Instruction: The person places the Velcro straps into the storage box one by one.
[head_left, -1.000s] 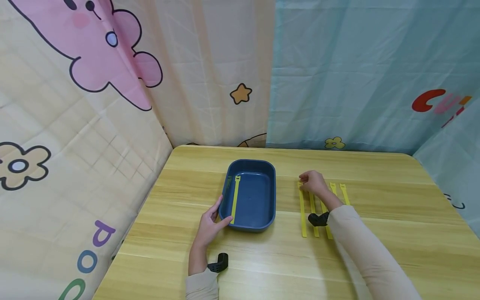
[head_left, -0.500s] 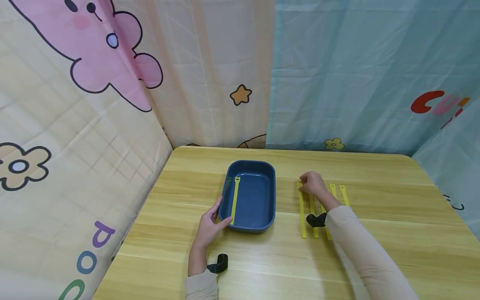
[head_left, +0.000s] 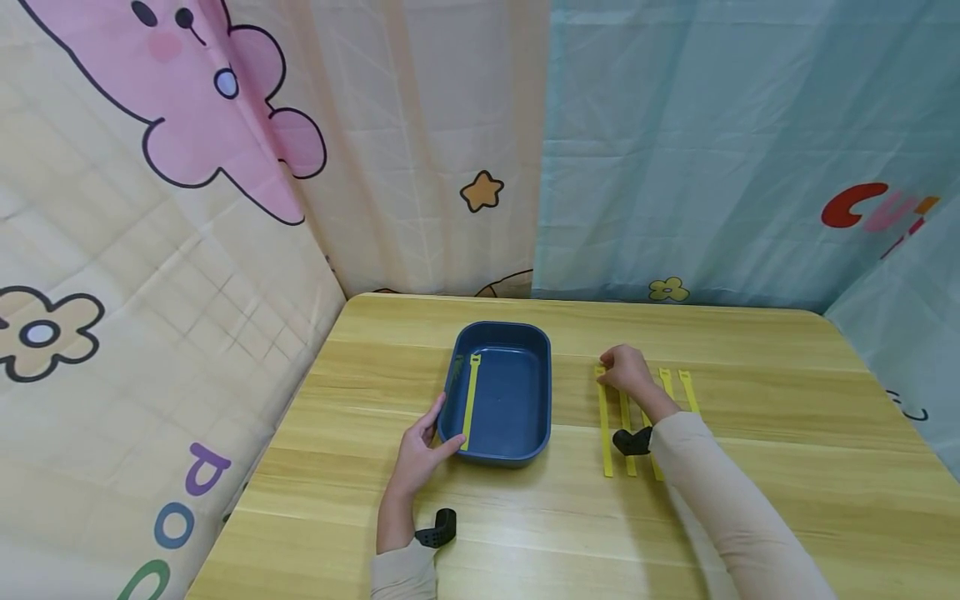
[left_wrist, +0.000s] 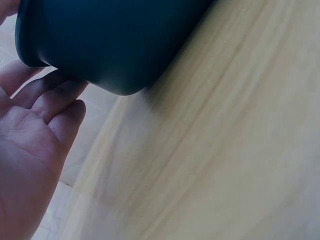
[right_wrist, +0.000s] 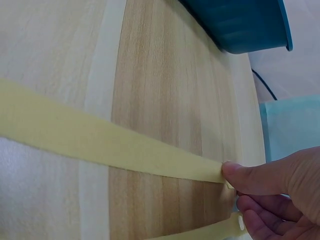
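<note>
My left hand holds the near left corner of a dark blue plastic box, thumb over the rim. In the left wrist view its fingers lie against the box's outer wall. One yellow hook-and-loop cable tie lies lengthwise along the left side of the box. Right of the box, my right hand pinches the slotted head end of the leftmost cable tie in a row. The right wrist view shows the thumb on top of that tie, its strip stretching away flat.
Several more yellow cable ties lie side by side under and beyond the right forearm, partly hidden by it. The wooden table meets printed curtains at its back and left edges. A black wrist device sits below the right hand.
</note>
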